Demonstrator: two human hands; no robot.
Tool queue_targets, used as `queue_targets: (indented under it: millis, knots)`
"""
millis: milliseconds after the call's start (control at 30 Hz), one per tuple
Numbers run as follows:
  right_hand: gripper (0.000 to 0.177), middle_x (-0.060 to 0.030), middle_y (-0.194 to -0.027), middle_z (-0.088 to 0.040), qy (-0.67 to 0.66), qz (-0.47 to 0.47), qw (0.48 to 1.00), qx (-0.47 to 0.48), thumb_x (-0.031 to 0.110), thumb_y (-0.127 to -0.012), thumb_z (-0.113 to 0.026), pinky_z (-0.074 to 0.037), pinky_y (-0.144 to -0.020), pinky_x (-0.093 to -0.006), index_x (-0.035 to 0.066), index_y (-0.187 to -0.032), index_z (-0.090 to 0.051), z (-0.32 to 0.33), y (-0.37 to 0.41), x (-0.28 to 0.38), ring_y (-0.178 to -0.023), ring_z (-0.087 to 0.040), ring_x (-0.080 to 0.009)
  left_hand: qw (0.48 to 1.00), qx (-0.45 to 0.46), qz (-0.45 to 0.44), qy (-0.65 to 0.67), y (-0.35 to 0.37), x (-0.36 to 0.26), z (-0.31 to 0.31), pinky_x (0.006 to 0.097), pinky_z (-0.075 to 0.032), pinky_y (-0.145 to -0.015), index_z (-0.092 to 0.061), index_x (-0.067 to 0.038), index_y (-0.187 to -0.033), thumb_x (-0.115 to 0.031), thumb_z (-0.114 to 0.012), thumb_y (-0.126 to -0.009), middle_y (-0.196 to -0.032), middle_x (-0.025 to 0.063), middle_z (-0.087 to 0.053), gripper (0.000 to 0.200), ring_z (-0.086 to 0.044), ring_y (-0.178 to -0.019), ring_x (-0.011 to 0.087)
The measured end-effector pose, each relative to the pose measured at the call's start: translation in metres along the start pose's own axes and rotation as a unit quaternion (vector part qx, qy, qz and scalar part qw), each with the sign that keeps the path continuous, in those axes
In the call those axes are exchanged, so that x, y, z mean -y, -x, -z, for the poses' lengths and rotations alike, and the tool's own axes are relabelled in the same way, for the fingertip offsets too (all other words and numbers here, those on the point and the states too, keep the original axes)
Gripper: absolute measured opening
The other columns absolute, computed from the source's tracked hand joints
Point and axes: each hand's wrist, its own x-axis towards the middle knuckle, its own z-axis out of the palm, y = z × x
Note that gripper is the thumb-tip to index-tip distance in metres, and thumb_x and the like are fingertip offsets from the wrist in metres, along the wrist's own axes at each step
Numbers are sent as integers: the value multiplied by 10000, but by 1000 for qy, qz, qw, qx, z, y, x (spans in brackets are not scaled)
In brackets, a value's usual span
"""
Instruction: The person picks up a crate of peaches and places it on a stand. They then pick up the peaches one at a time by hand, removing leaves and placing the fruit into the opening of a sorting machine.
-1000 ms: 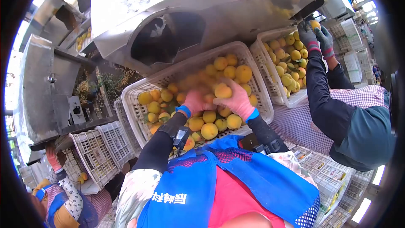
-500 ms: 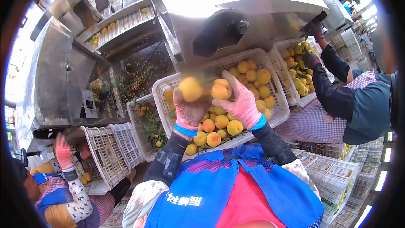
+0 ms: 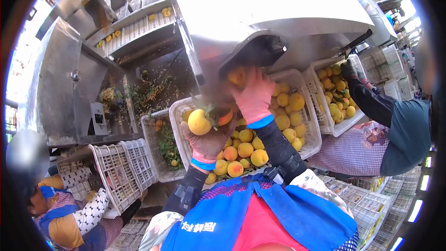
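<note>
- The main change I see on my feed is at the right hand (image 3: 254,94): it has left the air above the middle crate (image 3: 314,132) and reached up to the dark opening (image 3: 260,51) in the metal housing (image 3: 325,42).
- Its fingers are drawn in around a blurred peach (image 3: 237,76) at the lip of that opening. Blur keeps me from telling whether the fruit is touching the metal.
- The left hand (image 3: 204,145) stays lower, over the near-left part of the crate. It is cupped under a yellow peach (image 3: 200,122), with a red-tinged peach (image 3: 226,117) at its fingertips and a green leaf (image 3: 212,113) between the two. I can't tell how firmly that second fruit is held.
- So I read the hands as split now: one up at the housing with a single fruit, the other keeping fruit over the crate.
- More peaches fill the crate below and beside the hands, yellow with some red blush.
- To the right, a co-worker's dark-gloved hand (image 3: 349,70) has shifted to the far end of the neighbouring crate (image 3: 325,121), apart from my view's own pair.
- To the left, another co-worker's raised hand has dropped, and the patterned sleeve (image 3: 94,211) is lower.
</note>
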Motion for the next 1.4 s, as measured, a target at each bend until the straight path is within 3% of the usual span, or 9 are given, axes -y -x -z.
queue_targets:
  millis: [233, 333, 600, 767, 867, 933, 1000, 1133, 1400]
  knots:
    - [563, -149, -1019, -686, 36, 27, 997, -70, 459, -710, -801, -513, -844, -448, 33, -1055, -672, -13, -56, 11, -996, -639, -375, 999, 38, 10, 2, 0, -1, -1, 607, -321, -1142, -394, -141, -1492, -753, -601, -776, -1518, 131, -427, 964, -393, -1402, 370]
    - [737, -196, -1197, -678, -338, 163, 923, 79, 370, -679, -869, -495, -955, -466, -12, -1260, -623, 42, 0, 5, -1128, -614, -417, 995, 7, 55, -88, 6, -16, 0, 601, -377, -1096, -428, -159, -1480, -815, -462, -810, -1479, 136, -479, 938, -477, -1334, 372]
    - [337, -99, -788, -695, -14, 414, 846, 334, 373, -794, -741, -506, -724, -508, 104, -994, -710, 68, 20, 11, -796, -677, -333, 976, -63, 113, -177, 25, -9, -20, 605, -510, -934, -514, -162, -1386, -923, -442, -738, -1361, 114, -550, 1002, -579, -1207, 350]
    - [246, -104, -863, -731, -254, 316, 858, 315, 273, -894, -710, -544, -690, -367, 106, -1075, -727, 61, 17, 17, -779, -694, -279, 991, 50, 63, -107, 39, -7, -16, 611, -395, -1068, -526, -120, -1372, -790, -484, -825, -1338, 128, -581, 865, -556, -1237, 330]
    - [266, -76, -844, -732, -648, -113, 643, 392, 261, -955, -690, -539, -667, -315, 30, -1085, -713, 64, 25, 18, -720, -691, -181, 998, 35, 4, -49, 41, -17, 16, 594, -340, -1132, -550, -101, -1342, -711, -508, -877, -1279, 134, -626, 768, -576, -1207, 317]
    - [282, -54, -989, -721, -724, -205, 603, 264, 234, -977, -685, -536, -749, -259, 6, -1143, -678, 71, 10, 8, -847, -682, -119, 996, 78, -2, -51, 38, -18, 21, 602, -344, -1126, -551, -105, -1338, -707, -503, -885, -1268, 132, -634, 756, -576, -1207, 324]
    - [459, -77, -1158, -684, -750, -208, 612, 142, 268, -917, -760, -520, -868, -292, 3, -1258, -605, 61, 19, -8, -992, -643, -124, 993, 75, 8, -96, 39, -18, 4, 602, -346, -1125, -554, -110, -1330, -697, -510, -893, -1272, 124, -641, 733, -571, -1223, 327]
    - [1123, -172, -1431, -521, -479, 5, 817, 321, 371, -676, -931, -464, -1043, -366, 39, -1557, -320, 65, 63, -25, -1290, -536, -273, 988, 112, 33, -98, 23, -23, -9, 565, -367, -1127, -544, -112, -1342, -652, -526, -915, -1302, 110, -631, 688, -566, -1241, 308]
    - [983, -198, -1457, -492, -350, 74, 920, 161, 250, -703, -898, -473, -1047, -429, 52, -1516, -382, 48, 78, -19, -1237, -559, -387, 989, 113, 3, -91, 7, -9, -42, 537, -355, -1145, -495, -122, -1402, -601, -499, -954, -1420, 116, -544, 656, -504, -1321, 299]
